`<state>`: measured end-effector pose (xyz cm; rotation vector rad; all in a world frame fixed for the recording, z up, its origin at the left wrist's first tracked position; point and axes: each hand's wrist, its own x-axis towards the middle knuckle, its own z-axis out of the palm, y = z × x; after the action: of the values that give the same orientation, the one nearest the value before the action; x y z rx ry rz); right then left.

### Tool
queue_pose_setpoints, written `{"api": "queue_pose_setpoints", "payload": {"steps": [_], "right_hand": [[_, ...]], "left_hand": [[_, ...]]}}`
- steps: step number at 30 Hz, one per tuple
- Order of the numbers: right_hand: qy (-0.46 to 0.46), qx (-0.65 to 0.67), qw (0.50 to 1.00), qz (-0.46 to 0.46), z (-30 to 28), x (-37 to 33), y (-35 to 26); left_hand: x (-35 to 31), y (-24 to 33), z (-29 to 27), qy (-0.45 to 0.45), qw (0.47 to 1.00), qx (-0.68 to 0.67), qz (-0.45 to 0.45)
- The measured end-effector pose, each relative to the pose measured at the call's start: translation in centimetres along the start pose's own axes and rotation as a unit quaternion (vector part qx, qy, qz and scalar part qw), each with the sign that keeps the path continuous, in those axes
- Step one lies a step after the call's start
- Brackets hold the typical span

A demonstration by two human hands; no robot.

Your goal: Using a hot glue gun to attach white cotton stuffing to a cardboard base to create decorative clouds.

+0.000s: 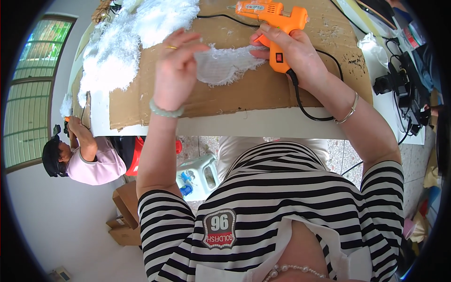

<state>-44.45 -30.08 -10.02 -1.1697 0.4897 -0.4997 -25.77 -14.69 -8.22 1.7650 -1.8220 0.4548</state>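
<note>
My right hand (300, 54) is closed around the handle of an orange hot glue gun (277, 49), its nozzle pointing left over the cardboard. A black cord runs from the handle's base. My left hand (177, 70) is raised, slightly blurred, with its fingers partly bent and apart; I see nothing held in it. Between the hands, a piece of white fuzzy fabric (225, 66) with frayed edges lies on the cardboard sheet (141, 101). The left hand overlaps its left end, and I cannot tell whether they touch. Fingers of my right hand are by its right end.
White fluffy material (112, 56) is heaped at the far left. A crumpled white tissue (373, 46) and black devices with cords (399, 84) are at the right. Another person (89, 157) works at the left. A plastic stool (204, 174) and cardboard boxes (124, 214) stand below.
</note>
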Motion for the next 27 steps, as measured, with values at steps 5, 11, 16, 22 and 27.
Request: {"api": "queue_pose_setpoints", "payload": {"steps": [5,11,16,22,27], "right_hand": [[-0.013,0.010,1.000,-0.003,0.0,0.0,-0.1],[-0.074,-0.015,0.995,-0.058,0.4,-0.4,-1.1],[-0.163,-0.069,0.980,-0.088,1.8,-1.5,-2.1],[-0.192,-0.193,0.962,-0.018,2.3,-1.7,-1.0],[-0.161,-0.248,0.955,0.003,3.1,-1.6,-0.8]], "left_hand": [[-3.8,-3.8,-2.0,0.147,0.959,-0.087,-0.228],[-5.8,-3.1,-1.8,0.150,0.924,-0.109,-0.335],[-5.4,-2.8,-1.9,0.056,0.934,-0.074,-0.345],[-4.5,-1.7,-1.1,-0.044,0.969,-0.026,-0.243],[-4.6,-2.7,0.4,-0.002,0.979,-0.020,-0.203]]}}
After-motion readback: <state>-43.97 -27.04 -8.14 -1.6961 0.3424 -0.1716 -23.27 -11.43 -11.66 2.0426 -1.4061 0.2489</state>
